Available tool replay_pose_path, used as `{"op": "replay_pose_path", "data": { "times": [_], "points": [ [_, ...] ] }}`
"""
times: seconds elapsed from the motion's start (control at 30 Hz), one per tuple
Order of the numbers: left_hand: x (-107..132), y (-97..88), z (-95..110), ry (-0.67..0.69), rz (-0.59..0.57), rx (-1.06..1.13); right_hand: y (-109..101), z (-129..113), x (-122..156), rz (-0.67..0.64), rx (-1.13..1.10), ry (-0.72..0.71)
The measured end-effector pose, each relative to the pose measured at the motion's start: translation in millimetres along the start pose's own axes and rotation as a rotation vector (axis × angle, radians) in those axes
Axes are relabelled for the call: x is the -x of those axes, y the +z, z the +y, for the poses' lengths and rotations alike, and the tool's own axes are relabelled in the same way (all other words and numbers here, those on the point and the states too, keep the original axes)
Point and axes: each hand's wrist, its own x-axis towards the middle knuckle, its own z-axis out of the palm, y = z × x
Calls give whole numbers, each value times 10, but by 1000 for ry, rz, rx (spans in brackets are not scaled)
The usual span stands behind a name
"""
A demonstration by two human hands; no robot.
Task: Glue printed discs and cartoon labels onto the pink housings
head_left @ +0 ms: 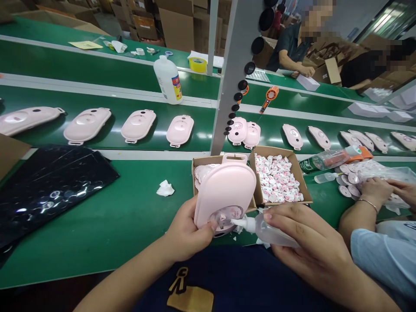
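My left hand (185, 234) is closed round the lower edge of a pink plastic shell (227, 190), holding it upright above the green bench. Its thumb presses a small round pink-and-white piece (224, 215) into the shell's recess. My right hand (305, 238) grips a small clear squeeze bottle (266, 229) whose white nozzle touches that round piece. Just behind the shell stand a cardboard box (299, 173) full of small pink-and-white pieces and a second box (195, 167) with pink discs.
Several pink shells (138, 125) lie in a row on the green conveyor (201, 134) beyond. A black plastic sheet (52, 182) lies at left, a crumpled white tissue (165, 189) mid-bench. A grey post (230, 73) rises ahead. A co-worker's hands (380, 190) handle discs at right.
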Motion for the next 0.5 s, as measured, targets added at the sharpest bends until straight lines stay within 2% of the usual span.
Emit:
{"op": "replay_pose_path", "data": {
  "times": [0.1, 0.17, 0.27, 0.33, 0.43, 0.5],
  "points": [
    [1, 29, 9, -29, 50, 16, 2, -21, -5, 14, -7, -16],
    [-5, 37, -23, -52, 30, 38, 7, -21, 2, 20, -22, -12],
    [-25, -17, -122, -102, 42, 69, 31, 71, 34, 44, -61, 57],
    [-37, -122, -200, -149, 179, 77, 70, 225, 62, 82, -106, 141],
    [-47, -381, -257, -216, 438, 113, 172, 571, 66, 127, -200, 290],
    [-43, -570, -220, -235, 524, 135, 273, 813, 2, 129, -224, 381]
  ]
}}
